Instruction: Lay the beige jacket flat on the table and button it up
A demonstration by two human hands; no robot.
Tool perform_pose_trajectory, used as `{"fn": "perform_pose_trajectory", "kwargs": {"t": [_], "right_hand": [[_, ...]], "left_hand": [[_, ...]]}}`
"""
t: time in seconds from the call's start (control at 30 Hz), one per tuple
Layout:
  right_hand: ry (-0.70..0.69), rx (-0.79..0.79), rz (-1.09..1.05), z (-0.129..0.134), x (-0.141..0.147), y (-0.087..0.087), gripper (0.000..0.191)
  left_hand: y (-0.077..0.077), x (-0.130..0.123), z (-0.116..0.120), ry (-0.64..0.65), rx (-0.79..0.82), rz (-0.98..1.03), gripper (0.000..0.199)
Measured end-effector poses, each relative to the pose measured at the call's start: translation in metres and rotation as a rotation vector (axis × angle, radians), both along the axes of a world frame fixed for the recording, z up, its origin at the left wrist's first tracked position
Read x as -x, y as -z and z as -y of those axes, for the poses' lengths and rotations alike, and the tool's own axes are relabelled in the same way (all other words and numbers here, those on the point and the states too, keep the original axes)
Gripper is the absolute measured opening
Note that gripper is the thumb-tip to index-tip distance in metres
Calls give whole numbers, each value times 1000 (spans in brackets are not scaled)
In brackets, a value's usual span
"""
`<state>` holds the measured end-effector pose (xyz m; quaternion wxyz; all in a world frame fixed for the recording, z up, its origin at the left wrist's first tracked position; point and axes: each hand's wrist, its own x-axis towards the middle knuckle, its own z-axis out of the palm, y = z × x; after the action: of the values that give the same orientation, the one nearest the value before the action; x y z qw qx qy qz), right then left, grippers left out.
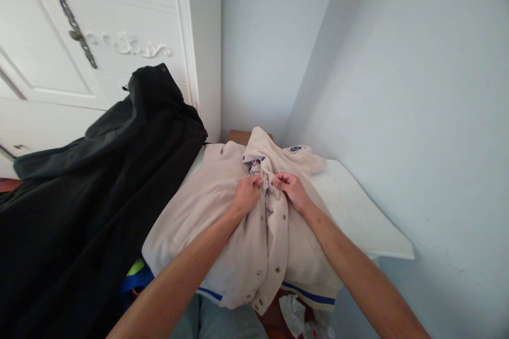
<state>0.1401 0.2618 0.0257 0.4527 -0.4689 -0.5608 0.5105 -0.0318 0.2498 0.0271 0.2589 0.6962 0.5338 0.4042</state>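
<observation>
A beige jacket [214, 206] with snap buttons and blue-striped hems lies front up over a white tabletop, its lower end hanging past the near edge. Its front is parted below the hands. My left hand [248, 194] pinches the left front edge just below the collar. Opposite it, my right hand [292, 190] pinches the right front edge by a snap. The two hands are a small gap apart. The topmost snaps at the collar look unfastened.
A black garment [99, 185] is heaped at the left, touching the jacket. Behind it stands a white cabinet [131, 5] with a metal handle. The white tabletop [358, 212] shows at the right, beside a pale wall. Crumpled white paper [293, 313] lies below the jacket's hem.
</observation>
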Motion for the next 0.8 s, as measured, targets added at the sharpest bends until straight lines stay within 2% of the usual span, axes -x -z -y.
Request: {"fn": "perform_pose_trajectory", "kwargs": {"t": [0.8], "right_hand": [[-4, -9, -5, 0, 0, 1, 53]], "left_hand": [[3, 1, 0, 6, 0, -1, 26]]}}
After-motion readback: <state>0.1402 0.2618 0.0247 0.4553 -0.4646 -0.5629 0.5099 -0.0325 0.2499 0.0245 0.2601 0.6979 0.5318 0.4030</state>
